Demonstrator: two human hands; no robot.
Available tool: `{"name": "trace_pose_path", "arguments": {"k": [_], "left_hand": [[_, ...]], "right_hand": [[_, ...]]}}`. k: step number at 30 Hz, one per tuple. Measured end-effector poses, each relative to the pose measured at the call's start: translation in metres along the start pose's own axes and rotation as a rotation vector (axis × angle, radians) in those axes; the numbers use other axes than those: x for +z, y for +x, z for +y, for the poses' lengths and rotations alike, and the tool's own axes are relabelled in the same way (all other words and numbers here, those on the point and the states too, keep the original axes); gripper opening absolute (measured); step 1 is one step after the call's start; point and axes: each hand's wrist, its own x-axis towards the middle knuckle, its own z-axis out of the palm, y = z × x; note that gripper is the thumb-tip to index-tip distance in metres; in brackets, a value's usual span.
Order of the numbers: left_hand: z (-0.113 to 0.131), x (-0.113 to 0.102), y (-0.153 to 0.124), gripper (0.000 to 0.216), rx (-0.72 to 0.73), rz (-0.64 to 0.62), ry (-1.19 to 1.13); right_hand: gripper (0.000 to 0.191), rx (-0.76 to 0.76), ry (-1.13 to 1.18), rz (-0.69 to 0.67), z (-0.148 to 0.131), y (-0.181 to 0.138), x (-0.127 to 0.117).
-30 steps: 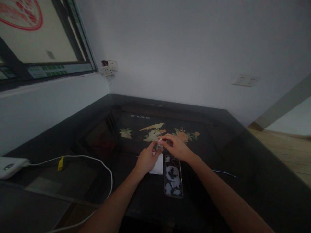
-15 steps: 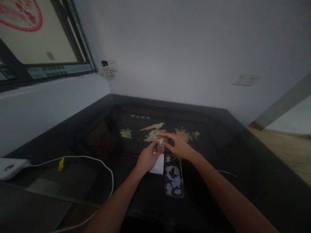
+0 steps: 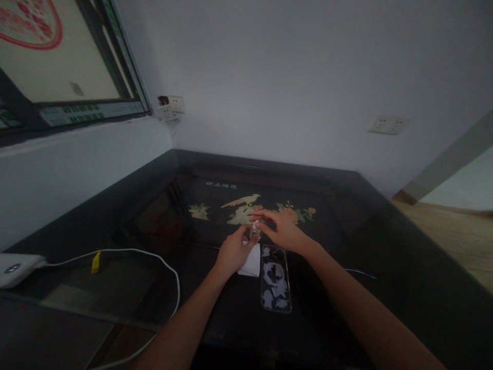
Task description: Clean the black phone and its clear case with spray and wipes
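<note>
My left hand (image 3: 233, 252) is closed around a small clear bottle (image 3: 254, 233) with a pale top, held over the dark table. Over the bottle's top, the thumb and fingers of my right hand (image 3: 282, 228) are curled and seem to grip the cap; the fingers partly hide it. Just below my hands lies a folded white tissue (image 3: 251, 262), partly behind my left hand. To its right is a clear phone case (image 3: 276, 280) with pale grey-white patterns, lying flat.
The glossy black table (image 3: 154, 216) carries a printed bird and flowers (image 3: 244, 200). A white cable (image 3: 162, 259) with a yellow tag (image 3: 96, 262) runs from a white device (image 3: 19, 270) at left. Wall sockets (image 3: 387, 125) and a window (image 3: 65, 67) are beyond.
My right thumb has shifted slightly inward and up against the bottle's top. The bottle stays in my left hand; the tissue and phone case lie as before.
</note>
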Motion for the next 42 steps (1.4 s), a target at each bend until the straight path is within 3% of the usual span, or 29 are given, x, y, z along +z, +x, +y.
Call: {"name": "trace_pose_path", "arguments": {"k": [7, 13, 22, 30, 37, 42], "left_hand": [[0.001, 0.000, 0.000, 0.039, -0.006, -0.005, 0.006], [0.001, 0.000, -0.001, 0.039, 0.006, 0.005, 0.047], [0.001, 0.000, 0.000, 0.040, 0.002, 0.017, 0.035], [0.002, 0.000, -0.002, 0.038, 0.025, 0.011, 0.018], [0.003, 0.000, -0.002, 0.042, -0.012, 0.008, 0.045], [0.005, 0.000, -0.003, 0.040, -0.011, 0.002, 0.052]], "right_hand": [[0.025, 0.021, -0.041, 0.018, 0.004, 0.002, -0.001], [0.031, 0.026, -0.150, 0.059, 0.003, 0.004, 0.004], [0.025, -0.011, -0.043, -0.047, 0.008, -0.003, -0.004], [0.035, 0.015, -0.131, 0.033, 0.003, 0.003, 0.002], [0.030, -0.019, -0.055, -0.066, -0.002, -0.002, -0.005], [0.029, 0.045, -0.056, -0.038, 0.002, 0.003, -0.004]]}}
